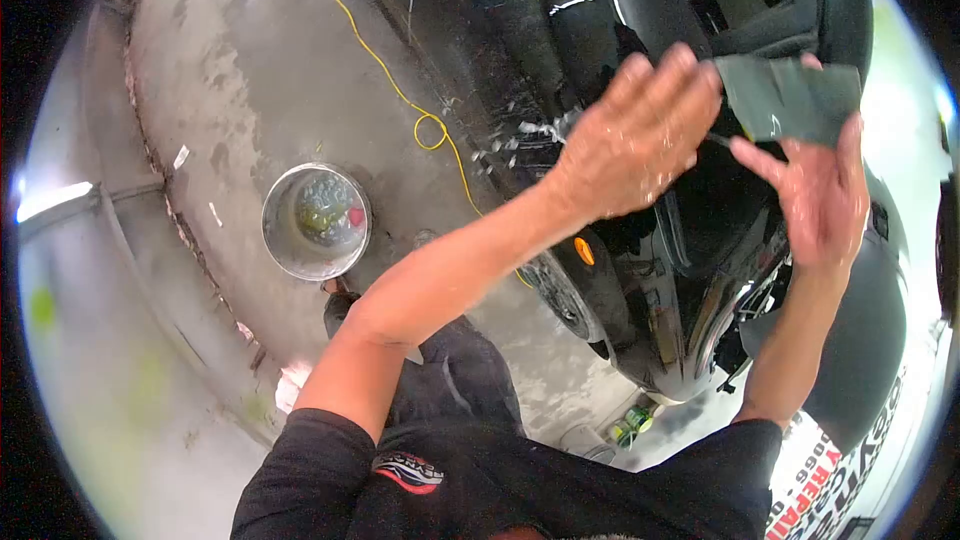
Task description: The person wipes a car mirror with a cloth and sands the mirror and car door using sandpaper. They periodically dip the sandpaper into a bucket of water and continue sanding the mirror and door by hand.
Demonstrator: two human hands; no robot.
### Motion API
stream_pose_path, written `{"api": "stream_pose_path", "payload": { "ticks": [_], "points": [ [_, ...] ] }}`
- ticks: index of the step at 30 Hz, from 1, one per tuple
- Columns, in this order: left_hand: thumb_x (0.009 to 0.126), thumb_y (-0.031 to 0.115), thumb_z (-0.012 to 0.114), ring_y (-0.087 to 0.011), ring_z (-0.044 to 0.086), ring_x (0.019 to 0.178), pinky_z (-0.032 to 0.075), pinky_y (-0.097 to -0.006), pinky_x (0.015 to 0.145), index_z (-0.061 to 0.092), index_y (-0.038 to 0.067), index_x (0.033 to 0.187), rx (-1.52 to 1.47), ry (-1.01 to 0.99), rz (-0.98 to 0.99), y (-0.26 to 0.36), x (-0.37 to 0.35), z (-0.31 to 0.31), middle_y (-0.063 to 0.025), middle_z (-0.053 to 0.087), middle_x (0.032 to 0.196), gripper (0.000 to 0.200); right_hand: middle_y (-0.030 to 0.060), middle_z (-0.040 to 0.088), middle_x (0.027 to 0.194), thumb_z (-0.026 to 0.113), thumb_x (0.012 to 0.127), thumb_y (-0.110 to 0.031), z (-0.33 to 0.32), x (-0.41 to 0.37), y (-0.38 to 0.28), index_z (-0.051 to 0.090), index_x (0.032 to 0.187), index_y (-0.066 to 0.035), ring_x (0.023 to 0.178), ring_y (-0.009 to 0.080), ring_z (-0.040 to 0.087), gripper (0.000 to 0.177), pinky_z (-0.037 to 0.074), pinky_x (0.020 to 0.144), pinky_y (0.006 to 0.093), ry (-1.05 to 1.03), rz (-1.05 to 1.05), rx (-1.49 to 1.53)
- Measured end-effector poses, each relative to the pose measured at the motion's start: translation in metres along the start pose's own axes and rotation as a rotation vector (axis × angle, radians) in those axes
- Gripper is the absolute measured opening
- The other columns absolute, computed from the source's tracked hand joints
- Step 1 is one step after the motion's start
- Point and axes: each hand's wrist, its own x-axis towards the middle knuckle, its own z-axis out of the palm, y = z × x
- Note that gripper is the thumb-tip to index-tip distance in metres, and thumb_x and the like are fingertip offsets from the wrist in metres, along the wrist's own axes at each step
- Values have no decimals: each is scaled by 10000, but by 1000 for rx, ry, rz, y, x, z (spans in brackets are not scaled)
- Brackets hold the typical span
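Left hand (630,135) pinches one edge of the grey sheet (790,95), right hand (820,190) grips the other. I reckon that keeps it taut over the wet black bodywork (600,10).

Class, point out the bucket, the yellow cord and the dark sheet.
bucket (283,245): head view, on its inner wall.
yellow cord (430,117): head view, on the top of its loop.
dark sheet (790,95): head view, on the middle of its face.
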Motion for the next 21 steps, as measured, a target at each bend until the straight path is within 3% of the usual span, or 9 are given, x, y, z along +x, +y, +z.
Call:
{"api": "stream_pose_path", "payload": {
  "ticks": [2,5,7,11,13,15,17,20,21],
  "points": [
    [840,387,702,-303,355,1490,219,-504,1224,722,150,1225,104,63,113,7,-20,17,-51,466,1565,452,148,441,1548,478,1080,-337,-7,-13,8,343,1535,-46,1308,380,561,557,642,871,529,53,19,-11],
    [851,375,694,-278,367,1486,233,-485,1220,721,157,1226,5,124,175,-8,-17,16,-29,486,1552,435,202,452,1519,562,1045,-174,-4,-34,27,389,1499,-36,1253,366,604,506,676,815,451,216,-24,-187],
    [855,387,700,-273,411,1458,301,-479,1190,684,152,1275,-11,43,242,-28,-1,-4,-48,522,1515,481,226,480,1486,569,1039,-154,-5,-42,38,427,1460,-19,1202,386,631,465,681,800,443,293,-70,-226],
    [865,412,706,-317,485,1395,379,-513,1137,630,123,1333,-249,8,201,-61,40,-21,-90,578,1444,555,234,627,1316,568,1040,-117,1,-45,63,588,1311,19,1175,388,649,304,611,941,468,204,-361,-296],
    [922,432,674,-306,540,1351,420,-455,1103,623,119,1377,-132,1,245,-76,57,-30,-105,620,1395,555,209,645,1323,640,985,-129,13,-38,74,641,1260,41,1240,358,625,323,501,1078,461,132,-593,-683],
    [913,376,676,-319,644,1168,480,-434,1009,701,109,1248,-160,212,166,-103,74,-25,-124,709,1157,429,204,588,1408,656,908,-122,20,-30,84,597,1335,42,1323,386,552,461,435,1135,461,76,-740,-1227],
    [947,256,607,-405,486,1380,341,-465,1182,585,-84,1343,-477,57,-362,-106,74,-45,-263,541,1444,523,203,515,1496,652,839,-103,31,-26,98,547,1413,32,1401,417,466,598,365,1187,470,27,-768,-1553],
    [990,370,613,-320,715,976,528,-397,882,671,96,1321,-395,150,-520,-136,33,-30,-177,726,971,434,213,435,1562,585,803,-10,29,-27,136,490,1462,41,1455,407,395,668,329,1197,504,70,-676,-1715],
    [1006,377,595,-308,720,948,531,-394,857,655,94,1341,-435,123,-582,-139,15,-26,-192,724,956,442,218,424,1568,574,800,-3,24,-26,142,481,1465,49,1462,407,384,674,326,1196,518,79,-694,-1762]
  ]
}}
